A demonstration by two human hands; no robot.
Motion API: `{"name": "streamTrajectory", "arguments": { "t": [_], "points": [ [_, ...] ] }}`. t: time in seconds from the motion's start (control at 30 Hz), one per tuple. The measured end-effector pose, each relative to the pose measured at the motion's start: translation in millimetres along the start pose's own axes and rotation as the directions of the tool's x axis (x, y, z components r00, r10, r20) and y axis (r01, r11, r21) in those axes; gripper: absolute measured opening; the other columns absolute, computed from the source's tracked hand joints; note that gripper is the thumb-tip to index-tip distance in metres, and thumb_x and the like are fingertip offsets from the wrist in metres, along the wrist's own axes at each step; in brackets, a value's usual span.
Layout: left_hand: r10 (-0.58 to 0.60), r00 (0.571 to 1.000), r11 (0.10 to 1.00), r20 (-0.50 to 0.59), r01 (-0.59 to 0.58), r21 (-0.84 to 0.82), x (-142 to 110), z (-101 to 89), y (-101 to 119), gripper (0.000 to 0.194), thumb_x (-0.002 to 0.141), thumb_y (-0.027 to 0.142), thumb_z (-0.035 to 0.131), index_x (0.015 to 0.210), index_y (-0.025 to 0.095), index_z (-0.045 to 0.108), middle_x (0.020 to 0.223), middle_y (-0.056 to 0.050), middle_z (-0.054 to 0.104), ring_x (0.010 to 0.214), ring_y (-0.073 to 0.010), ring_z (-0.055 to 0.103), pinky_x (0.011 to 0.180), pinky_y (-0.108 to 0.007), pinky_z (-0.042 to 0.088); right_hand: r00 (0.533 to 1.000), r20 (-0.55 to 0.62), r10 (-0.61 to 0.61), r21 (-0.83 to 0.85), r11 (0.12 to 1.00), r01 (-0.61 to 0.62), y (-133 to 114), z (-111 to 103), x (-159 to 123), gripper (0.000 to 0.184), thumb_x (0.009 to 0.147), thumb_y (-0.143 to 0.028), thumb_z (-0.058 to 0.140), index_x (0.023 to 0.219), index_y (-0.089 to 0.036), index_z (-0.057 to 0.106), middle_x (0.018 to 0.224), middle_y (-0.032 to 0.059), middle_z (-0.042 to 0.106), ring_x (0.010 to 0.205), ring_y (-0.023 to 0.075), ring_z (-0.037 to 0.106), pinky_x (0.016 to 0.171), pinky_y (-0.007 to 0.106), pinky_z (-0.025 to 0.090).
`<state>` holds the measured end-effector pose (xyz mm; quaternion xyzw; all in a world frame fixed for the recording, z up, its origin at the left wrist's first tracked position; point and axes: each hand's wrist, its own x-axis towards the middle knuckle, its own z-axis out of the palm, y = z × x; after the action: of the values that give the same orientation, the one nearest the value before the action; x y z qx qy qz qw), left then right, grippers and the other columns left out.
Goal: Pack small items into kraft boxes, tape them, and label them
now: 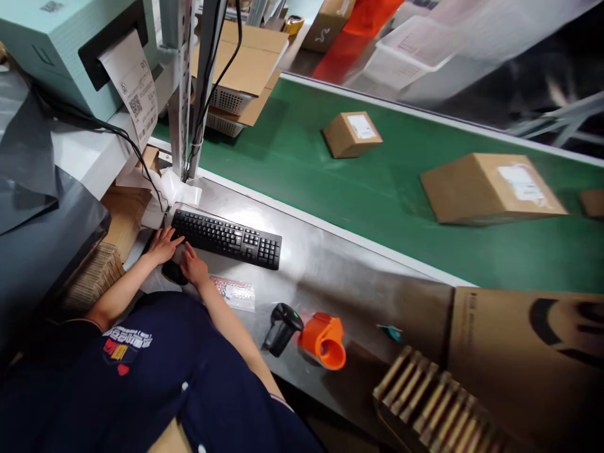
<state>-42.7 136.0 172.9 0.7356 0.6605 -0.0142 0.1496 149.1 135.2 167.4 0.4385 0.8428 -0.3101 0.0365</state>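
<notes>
My left hand lies flat at the left end of a black keyboard, fingers spread and touching the keys. My right hand rests on the steel worktop just in front of the keyboard, fingers stretched toward it and holding nothing. A black mouse sits between the two hands, against the right hand's side. A small clear packet with pink print lies to the right of my right forearm.
A black handheld scanner and an orange tape dispenser lie near the front edge. A label printer with a label hanging out stands at upper left. Two cardboard parcels ride the green conveyor belt. Flat cartons are stacked at right.
</notes>
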Motion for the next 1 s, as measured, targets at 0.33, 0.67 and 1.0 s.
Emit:
{"name": "streamTrajectory", "arguments": {
  "t": [0.33,0.67,1.0],
  "points": [
    [-0.049,0.994,0.998,-0.096,0.046,-0.036,-12.8,-1.2,-6.7,0.056,0.092,0.009,0.048,0.143,0.017,0.067,0.156,-0.015,0.064,0.156,-0.0324,0.046,0.129,-0.057,0.038,0.996,-0.054,-0.069,-0.066,0.996,0.066,3.0,0.5,9.7,0.046,0.103,-0.024,0.049,0.148,-0.017,0.060,0.179,0.0121,0.035,0.130,0.0279,0.070,0.106,0.040,0.060],
    [-0.017,0.998,0.999,-0.059,0.015,-0.042,11.3,-7.3,-11.4,0.049,0.100,0.020,0.049,0.145,0.018,0.067,0.162,-0.013,0.060,0.157,-0.0324,0.045,0.133,-0.059,0.030,0.987,-0.138,-0.080,-0.085,0.994,0.069,11.6,-0.1,11.5,0.048,0.104,-0.024,0.050,0.150,-0.015,0.061,0.175,0.0131,0.043,0.139,0.0318,0.059,0.114,0.046,0.052],
    [0.020,1.000,1.000,-0.018,-0.020,-0.012,26.6,-20.4,-17.3,0.039,0.099,0.019,0.049,0.123,0.024,0.079,0.159,-0.010,0.062,0.155,-0.0339,0.044,0.128,-0.067,0.030,0.988,-0.153,0.015,0.005,1.000,-0.014,20.4,4.3,4.1,0.050,0.102,-0.022,0.052,0.152,-0.015,0.059,0.177,0.0130,0.039,0.141,0.0316,0.058,0.117,0.047,0.051]
  ]
}}
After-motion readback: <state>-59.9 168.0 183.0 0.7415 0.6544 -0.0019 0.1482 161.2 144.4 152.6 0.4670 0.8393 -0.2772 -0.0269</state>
